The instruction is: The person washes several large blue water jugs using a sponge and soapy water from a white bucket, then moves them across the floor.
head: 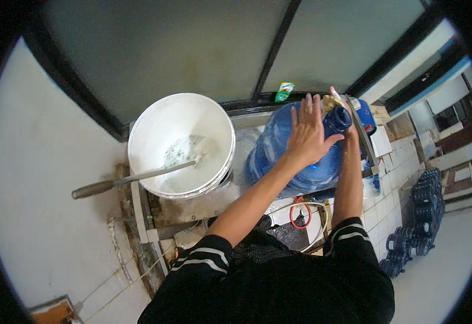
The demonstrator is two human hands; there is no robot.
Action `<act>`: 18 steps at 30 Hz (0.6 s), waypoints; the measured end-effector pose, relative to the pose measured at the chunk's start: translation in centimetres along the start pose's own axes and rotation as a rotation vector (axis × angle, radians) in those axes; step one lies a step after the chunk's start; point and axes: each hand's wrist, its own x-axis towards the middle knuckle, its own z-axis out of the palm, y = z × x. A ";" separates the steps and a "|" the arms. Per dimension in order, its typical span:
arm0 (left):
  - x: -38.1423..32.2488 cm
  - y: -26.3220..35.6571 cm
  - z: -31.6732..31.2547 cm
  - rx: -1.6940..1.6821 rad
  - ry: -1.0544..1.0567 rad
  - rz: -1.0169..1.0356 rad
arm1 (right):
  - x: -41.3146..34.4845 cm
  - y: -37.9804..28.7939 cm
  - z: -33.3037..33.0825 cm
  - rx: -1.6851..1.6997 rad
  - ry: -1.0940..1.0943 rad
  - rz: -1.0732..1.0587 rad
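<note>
A large blue plastic water jug (pixel 276 146) lies on its side on a wet metal surface, its neck (pixel 338 118) pointing right and toward me. Suds streak its wall. My left hand (pixel 309 135) rests on the jug's shoulder beside the neck, fingers extended and thumb apart. Behind the neck is my right hand (pixel 350 121), partly hidden, with a yellowish cloth or sponge (pixel 330 103) pressed between it and the jug. Left of the jug stands a white plastic bucket (pixel 146 125) with foamy water at the bottom. A long-handled tool (pixel 138 177), perhaps a brush, leans over its rim.
A green packet (pixel 284 92) sits on the ledge below the frosted window panes (pixel 171 48). A metal rail (pixel 363 137) runs along the right side, near a blue container (pixel 365 117). Red hose (pixel 309 218) loops below. Several dark water jugs (pixel 426 206) stand farther right.
</note>
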 end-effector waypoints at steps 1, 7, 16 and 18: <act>0.2 0.1 -0.3 -0.004 -0.074 -0.023 | -0.9 -0.4 0.1 -0.179 0.047 -0.231; 0.3 -0.4 -0.3 0.149 -0.219 0.074 | -3.6 -8.3 1.7 -0.929 0.794 -0.471; -1.9 -2.8 -1.6 0.224 -0.236 0.220 | -1.9 -10.2 25.2 -0.396 -0.432 -0.434; -2.5 -3.9 -2.5 0.248 -0.167 0.258 | -4.0 -10.3 25.7 -0.516 -0.082 -0.677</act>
